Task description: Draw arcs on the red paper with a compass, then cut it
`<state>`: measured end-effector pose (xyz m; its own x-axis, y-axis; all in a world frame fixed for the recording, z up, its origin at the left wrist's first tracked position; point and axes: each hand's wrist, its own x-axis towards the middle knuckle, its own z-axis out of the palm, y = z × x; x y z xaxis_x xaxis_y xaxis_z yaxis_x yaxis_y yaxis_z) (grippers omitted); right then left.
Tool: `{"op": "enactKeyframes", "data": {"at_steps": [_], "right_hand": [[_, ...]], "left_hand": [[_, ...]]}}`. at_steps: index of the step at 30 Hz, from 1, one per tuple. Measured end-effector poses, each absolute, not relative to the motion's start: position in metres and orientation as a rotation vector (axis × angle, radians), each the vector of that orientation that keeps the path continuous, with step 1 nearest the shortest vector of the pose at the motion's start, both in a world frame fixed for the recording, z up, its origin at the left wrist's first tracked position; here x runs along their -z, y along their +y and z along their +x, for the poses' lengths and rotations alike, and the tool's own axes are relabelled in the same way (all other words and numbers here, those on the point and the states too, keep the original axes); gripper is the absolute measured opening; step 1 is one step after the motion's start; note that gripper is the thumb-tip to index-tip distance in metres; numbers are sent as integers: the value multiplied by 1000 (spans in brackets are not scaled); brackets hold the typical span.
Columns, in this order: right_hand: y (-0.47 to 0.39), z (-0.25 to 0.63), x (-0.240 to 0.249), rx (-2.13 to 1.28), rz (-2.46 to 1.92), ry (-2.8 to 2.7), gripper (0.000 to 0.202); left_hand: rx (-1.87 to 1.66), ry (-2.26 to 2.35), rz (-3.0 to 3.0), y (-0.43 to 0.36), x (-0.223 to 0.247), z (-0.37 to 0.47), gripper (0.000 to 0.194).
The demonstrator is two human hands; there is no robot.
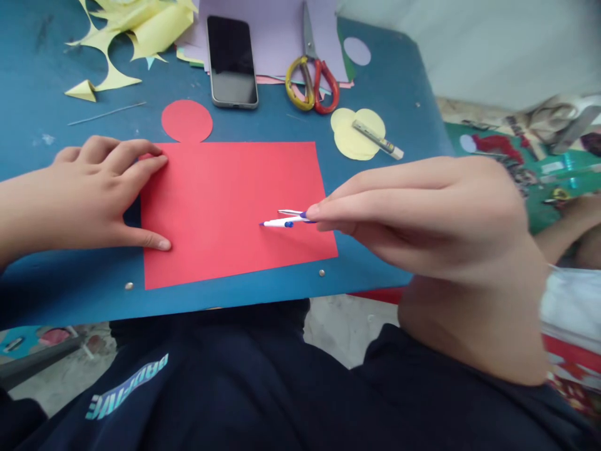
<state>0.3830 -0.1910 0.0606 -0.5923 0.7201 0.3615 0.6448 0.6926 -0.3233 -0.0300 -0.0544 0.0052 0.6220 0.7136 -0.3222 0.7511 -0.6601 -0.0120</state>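
Note:
A sheet of red paper (225,207) lies flat on the blue table. My left hand (107,188) rests on its left edge, fingers spread, thumb and fingertips touching the paper. Over the right part of the sheet, my right hand (422,207) pinches a drawing compass (282,222) by its top. One leg is a thin metal point, and the other carries a white and blue pen with its tip low over the paper or on it; I cannot tell which. Just above the sheet's top edge is a cut red paper circle (186,121).
A phone (232,62) and scissors (312,75) lie on stacked purple paper (277,37). Pale yellow circles (357,141) hold a small labelled tube (378,139). Yellow scraps (141,31) are at the back left, a thin wire (107,113) nearer. Another person's arm (570,225) shows at right.

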Motion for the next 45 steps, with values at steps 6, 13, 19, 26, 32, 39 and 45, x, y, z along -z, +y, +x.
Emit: {"op": "enactKeyframes", "data": {"at_steps": [6, 13, 19, 26, 32, 39, 45], "right_hand": [[-180, 394, -72, -270, -1062, -2478, 29], [-162, 373, -77, -238, -1288, -2477, 28], [-146, 348, -78, -235, -1344, -2500, 29], [-131, 351, -78, -44, -1516, -2471, 20], [-133, 373, -71, 71, -1637, -2457, 23], [-176, 392, -63, 306, -1678, -2432, 36], [-218, 370, -66, 389, -1705, -2461, 50]], "left_hand": [[496, 1267, 2676, -54, -8, -22, 159], [481, 1229, 2717, -53, -8, -29, 138], [459, 1209, 2717, -51, -5, -33, 132], [507, 1208, 2761, -55, -9, -30, 129], [461, 1201, 2770, -53, -7, -34, 123], [491, 1253, 2693, -54, -12, -23, 144], [453, 1240, 2672, -53, -6, -26, 160]]}}
